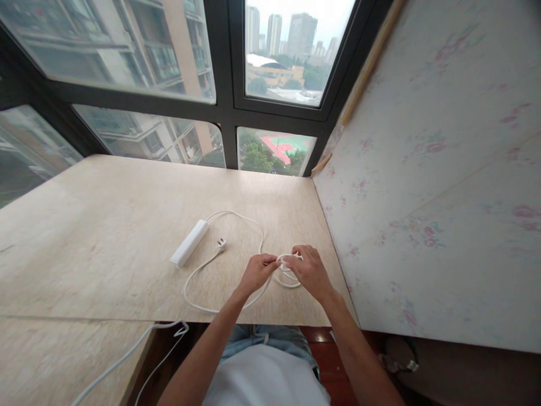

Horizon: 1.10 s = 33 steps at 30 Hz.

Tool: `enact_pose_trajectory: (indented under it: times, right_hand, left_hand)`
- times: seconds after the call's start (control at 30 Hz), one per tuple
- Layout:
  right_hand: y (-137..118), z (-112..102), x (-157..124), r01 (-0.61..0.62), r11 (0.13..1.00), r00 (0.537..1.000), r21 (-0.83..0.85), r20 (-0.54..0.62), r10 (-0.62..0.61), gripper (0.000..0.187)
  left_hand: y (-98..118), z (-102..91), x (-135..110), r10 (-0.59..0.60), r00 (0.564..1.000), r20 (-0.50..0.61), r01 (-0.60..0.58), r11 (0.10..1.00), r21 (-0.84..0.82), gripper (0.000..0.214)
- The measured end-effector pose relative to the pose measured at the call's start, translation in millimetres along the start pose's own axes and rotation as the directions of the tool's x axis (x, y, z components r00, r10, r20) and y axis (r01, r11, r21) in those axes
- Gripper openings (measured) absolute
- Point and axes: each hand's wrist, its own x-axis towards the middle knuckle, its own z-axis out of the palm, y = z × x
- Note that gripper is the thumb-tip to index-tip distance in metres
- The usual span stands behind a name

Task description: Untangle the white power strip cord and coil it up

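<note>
A white power strip lies on the beige stone sill, its long side slanting. From its far end a white cord curves round to the right and into a loose coil between my hands. My left hand pinches the cord at the coil's left side. On the right side my right hand has its fingers closed round the looped cord. Several loops hang or rest just below the fingers. The cord's other end runs in a wide arc to the left and finishes in a white plug, prongs up, beside the strip.
Dark-framed windows rise behind the sill. A flower-patterned wall bounds the right side. At lower left, a white wire hanger lies across the edge of a lower-left surface. Reddish flooring shows below.
</note>
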Motion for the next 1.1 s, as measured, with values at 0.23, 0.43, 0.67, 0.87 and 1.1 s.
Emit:
enact_pose_trajectory:
  times: [0.23, 0.43, 0.67, 0.87, 1.1]
  right_hand:
    - [2, 5, -4, -0.013, 0.972, 0.991, 0.236, -0.128, 0.044, 0.008]
    - [1, 12, -17, -0.178, 0.747, 0.827, 0.64, -0.314, 0.466, 0.008]
    - [-6, 41, -26, -0.052, 0.258, 0.403, 0.965, -0.216, 0.889, 0.02]
    - [-8, 30, -36, -0.231, 0.389, 0.507, 0.892, -0.231, 0.83, 0.027]
    - [-9, -1, -22, -0.117, 0.963, 0.954, 0.242, -0.244, 0.177, 0.026]
  left_hand:
    - [8, -2.8, -6, 0.001, 0.998, -0.058, 0.001, 0.999, 0.037, 0.027]
    - [11, -4.8, -11, 0.039, 0.984, -0.175, -0.02, 0.994, 0.106, 0.025]
    - [7, 3.2, -8, -0.017, 0.975, -0.222, 0.048, 0.99, 0.132, 0.024]
    - [-1, -2.0, -4, -0.022, 0.966, -0.257, 0.064, 0.986, 0.156, 0.023]
    - [7, 2.9, -5, 0.037, 0.982, -0.187, 0.002, 0.978, 0.207, 0.024]
